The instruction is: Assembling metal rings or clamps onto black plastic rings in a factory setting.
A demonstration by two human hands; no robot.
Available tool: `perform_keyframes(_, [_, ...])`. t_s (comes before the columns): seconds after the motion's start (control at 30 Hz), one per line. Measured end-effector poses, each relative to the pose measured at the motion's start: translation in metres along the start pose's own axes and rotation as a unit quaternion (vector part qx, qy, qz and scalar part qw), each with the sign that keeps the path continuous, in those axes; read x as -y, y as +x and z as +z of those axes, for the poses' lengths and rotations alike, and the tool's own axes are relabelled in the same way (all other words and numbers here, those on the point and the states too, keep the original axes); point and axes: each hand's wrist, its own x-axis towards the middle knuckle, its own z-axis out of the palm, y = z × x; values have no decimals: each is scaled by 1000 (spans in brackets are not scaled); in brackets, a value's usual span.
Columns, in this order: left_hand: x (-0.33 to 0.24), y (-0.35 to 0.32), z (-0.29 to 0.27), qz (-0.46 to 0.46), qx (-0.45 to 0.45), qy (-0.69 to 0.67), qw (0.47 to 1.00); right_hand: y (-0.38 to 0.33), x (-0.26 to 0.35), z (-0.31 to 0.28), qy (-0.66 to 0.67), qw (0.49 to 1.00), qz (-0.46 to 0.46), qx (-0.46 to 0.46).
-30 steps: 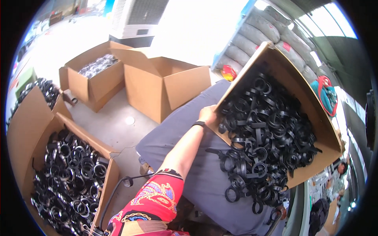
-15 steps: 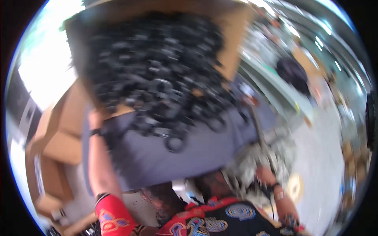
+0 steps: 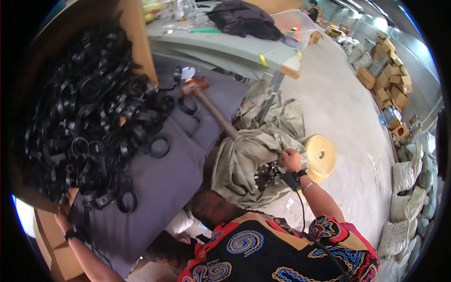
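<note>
A tilted cardboard box (image 3: pixel 142 44) at the left spills a heap of black plastic rings (image 3: pixel 94 117) onto a dark grey cloth (image 3: pixel 155 207). My left hand (image 3: pixel 61 221) grips the box's lower edge, its fingers partly hidden. At the right, my right hand (image 3: pixel 291 160) is closed on the rim of a grey-green sack (image 3: pixel 239 164). Small dark pieces (image 3: pixel 266 176) show in the sack's mouth. Several rings lie loose on the cloth, one black ring (image 3: pixel 159 146) near its middle.
A hammer (image 3: pixel 211 108) lies across the cloth's far side, its handle reaching over the sack. Beyond stands a grey-green covered table (image 3: pixel 211 47) with a dark garment (image 3: pixel 244 19). A yellow roll (image 3: pixel 321 157) is beside the sack. Cartons (image 3: pixel 392 70) and white sacks (image 3: pixel 404 188) line the right.
My view has swung right, so the box and heap now sit farther left. My left hand stays at the box's edge, my right at the sack.
</note>
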Motion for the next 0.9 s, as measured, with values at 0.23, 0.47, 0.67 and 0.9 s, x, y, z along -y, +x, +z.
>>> perform_keyframes(0.23, [-11,-2,-34,22,-18,20,999,9,1,13,-172,974,-137,-49])
perform_keyframes(0.47, [4,-8,-10,110,-59,51,991,29,-20,-5,-22,992,-77,-102])
perform_keyframes(0.67, [0,-16,18,110,-47,-28,992,59,132,-52,128,944,-228,-201])
perform_keyframes(0.9, [-4,-19,8,82,-67,18,994,117,335,-25,-74,849,-491,-182])
